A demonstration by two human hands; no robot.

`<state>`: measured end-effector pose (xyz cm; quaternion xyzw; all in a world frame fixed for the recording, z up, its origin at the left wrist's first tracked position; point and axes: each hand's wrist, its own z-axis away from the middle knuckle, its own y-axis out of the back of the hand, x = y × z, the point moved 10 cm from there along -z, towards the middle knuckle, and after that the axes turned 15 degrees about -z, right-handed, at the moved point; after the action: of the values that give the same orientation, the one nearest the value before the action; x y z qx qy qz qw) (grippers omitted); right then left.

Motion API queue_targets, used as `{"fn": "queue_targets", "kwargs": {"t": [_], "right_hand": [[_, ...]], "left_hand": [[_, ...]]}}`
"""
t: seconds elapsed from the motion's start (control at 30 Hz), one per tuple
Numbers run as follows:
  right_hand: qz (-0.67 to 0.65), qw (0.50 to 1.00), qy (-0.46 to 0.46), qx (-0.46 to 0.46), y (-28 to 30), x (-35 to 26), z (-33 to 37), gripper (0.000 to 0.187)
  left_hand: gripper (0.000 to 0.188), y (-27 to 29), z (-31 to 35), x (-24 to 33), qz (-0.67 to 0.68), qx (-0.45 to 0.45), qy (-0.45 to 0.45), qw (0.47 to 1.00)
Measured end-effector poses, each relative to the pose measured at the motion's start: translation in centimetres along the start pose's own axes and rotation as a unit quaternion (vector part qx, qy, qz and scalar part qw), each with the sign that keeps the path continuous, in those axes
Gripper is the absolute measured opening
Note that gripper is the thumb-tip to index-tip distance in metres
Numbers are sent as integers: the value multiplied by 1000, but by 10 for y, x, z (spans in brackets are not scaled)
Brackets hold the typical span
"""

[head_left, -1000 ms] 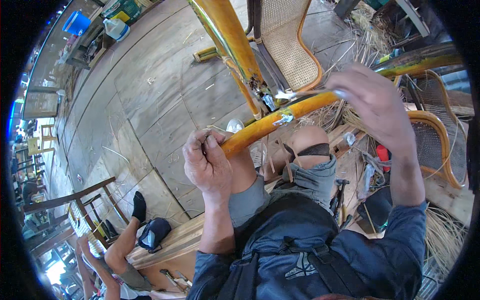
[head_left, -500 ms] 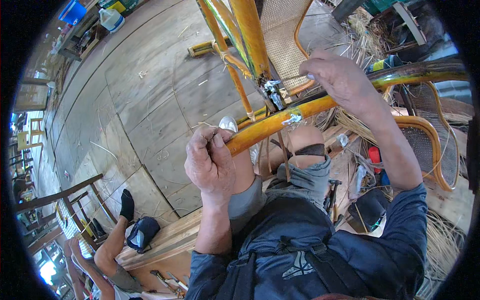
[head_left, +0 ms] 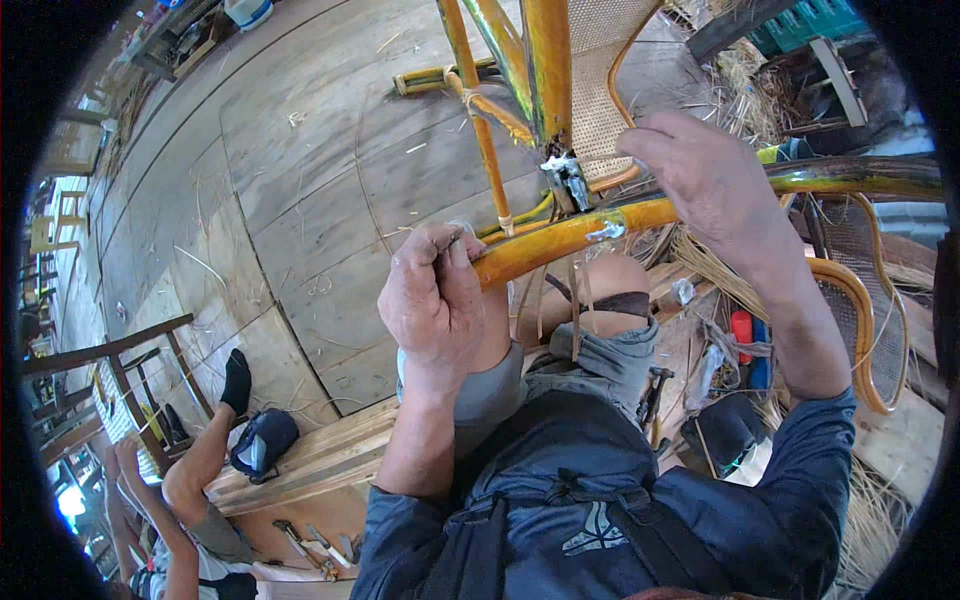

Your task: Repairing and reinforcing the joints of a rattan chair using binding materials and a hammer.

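A thick yellow-brown cane pole point(head_left: 530, 252) with dark patches runs across in front of me, over my knees. My left hand point(head_left: 432, 305) is closed round its left end, thumb on top. An upright cane leg point(head_left: 549, 80) meets the pole at a joint smeared with whitish, shiny material point(head_left: 566, 178); another whitish patch point(head_left: 606, 231) lies on the pole. From the joint a thin cane strip point(head_left: 600, 157) stretches to my right hand point(head_left: 695, 165), whose thumb and fingertips pinch it above the pole. Narrow brown strips point(head_left: 586, 290) dangle below the joint.
Beyond the joint stands a woven cane panel point(head_left: 598, 85); another curved cane frame point(head_left: 855, 310) is at right. Tools, a red container point(head_left: 741, 335) and loose strips lie beside my right leg. At lower left are a dark bag point(head_left: 264, 442) and another person's leg point(head_left: 200, 460).
The whole view has shifted slightly. The joint and both hands sit a little further right in the picture. Both hands keep the same grips.
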<state>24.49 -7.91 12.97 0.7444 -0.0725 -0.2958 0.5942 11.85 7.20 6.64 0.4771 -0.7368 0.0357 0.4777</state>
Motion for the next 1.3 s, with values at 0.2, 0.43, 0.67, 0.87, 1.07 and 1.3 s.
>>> {"fn": "queue_targets", "kwargs": {"t": [0.2,0.43,0.67,0.87,1.07,1.3], "right_hand": [[64,993,19,-95,1,-30,-1,7],[79,994,24,-77,4,-20,-4,8],[55,994,31,-87,-4,-11,-3,18],[-10,998,41,-54,-3,5,-9,11],[-108,990,-11,-86,-8,26,3,9],[-169,984,37,-53,-25,53,-9,11]], "left_hand": [[12,-4,1,-3,-4,-32,8,999],[13,-1,-2,3,-10,-30,-19,999],[12,-3,0,-2,20,-22,4,1000],[9,-3,2,-1,-10,-31,3,999],[11,-7,6,-5,25,-32,23,999],[11,-7,8,-9,32,-30,58,997]]}}
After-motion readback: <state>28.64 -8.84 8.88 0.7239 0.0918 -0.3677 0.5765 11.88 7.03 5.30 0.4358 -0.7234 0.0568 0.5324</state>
